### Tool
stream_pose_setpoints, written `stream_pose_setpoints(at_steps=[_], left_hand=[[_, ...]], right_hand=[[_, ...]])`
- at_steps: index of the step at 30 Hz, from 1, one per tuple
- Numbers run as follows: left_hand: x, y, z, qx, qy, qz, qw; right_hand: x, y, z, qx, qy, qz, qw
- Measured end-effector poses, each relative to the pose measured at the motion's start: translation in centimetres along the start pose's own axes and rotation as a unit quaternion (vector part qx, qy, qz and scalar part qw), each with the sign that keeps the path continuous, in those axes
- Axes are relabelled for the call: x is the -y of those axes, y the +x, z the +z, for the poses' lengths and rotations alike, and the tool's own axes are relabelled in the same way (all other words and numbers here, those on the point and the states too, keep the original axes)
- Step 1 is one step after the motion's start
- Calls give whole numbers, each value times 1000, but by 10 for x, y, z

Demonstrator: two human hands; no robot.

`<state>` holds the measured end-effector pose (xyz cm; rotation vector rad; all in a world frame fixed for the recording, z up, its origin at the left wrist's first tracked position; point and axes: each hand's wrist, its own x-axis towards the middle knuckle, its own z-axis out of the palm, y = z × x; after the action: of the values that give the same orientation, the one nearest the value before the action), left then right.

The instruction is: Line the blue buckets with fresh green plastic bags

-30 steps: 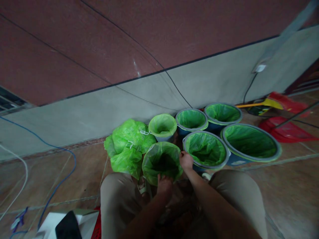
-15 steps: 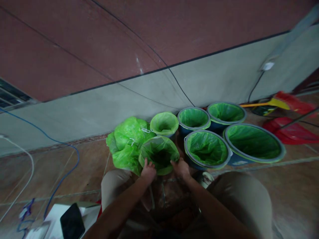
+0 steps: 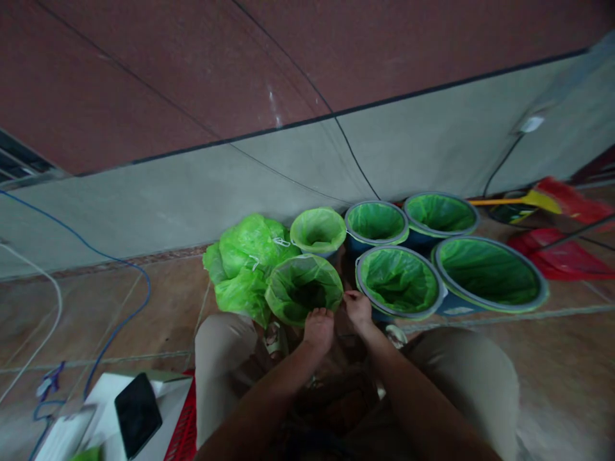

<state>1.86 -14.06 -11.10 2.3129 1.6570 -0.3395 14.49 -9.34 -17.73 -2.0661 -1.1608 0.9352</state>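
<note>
A trash bin lined with a thin green garbage bag (image 3: 283, 291) stands in front of my knees, the bag folded out over its rim. My left hand (image 3: 319, 330) has its fingers hooked over the near rim, closed on the bag's edge. At the bin's right side, my right hand (image 3: 358, 308) is closed in a pinch on the edge of the same bag. Bunched green bags (image 3: 250, 256) lie against the bin's left side, with white clips on them. Another lined bin (image 3: 319, 216) stands right behind it.
Several blue bins with grey rims (image 3: 401, 314) and green liners stand to the right. Beyond them are a broom (image 3: 542, 200) and a red dustpan (image 3: 538, 253). A dark phone-like device (image 3: 138, 416) lies on a white box at lower left. A blue cable (image 3: 147, 291) crosses the floor.
My left hand has moved right along the near rim, from the bin's left front. My right hand stays at the right side, slightly higher. The view has shifted a little.
</note>
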Motion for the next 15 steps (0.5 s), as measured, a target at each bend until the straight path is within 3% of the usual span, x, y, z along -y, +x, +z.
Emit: stream_pose_setpoints(at_steps=[6, 15], left_hand=[[5, 8, 10, 17, 15, -13, 1000], [7, 10, 9, 44, 27, 7, 999]], right_hand=[[1, 9, 11, 23, 84, 26, 996], [20, 4, 9, 26, -161, -17, 986]])
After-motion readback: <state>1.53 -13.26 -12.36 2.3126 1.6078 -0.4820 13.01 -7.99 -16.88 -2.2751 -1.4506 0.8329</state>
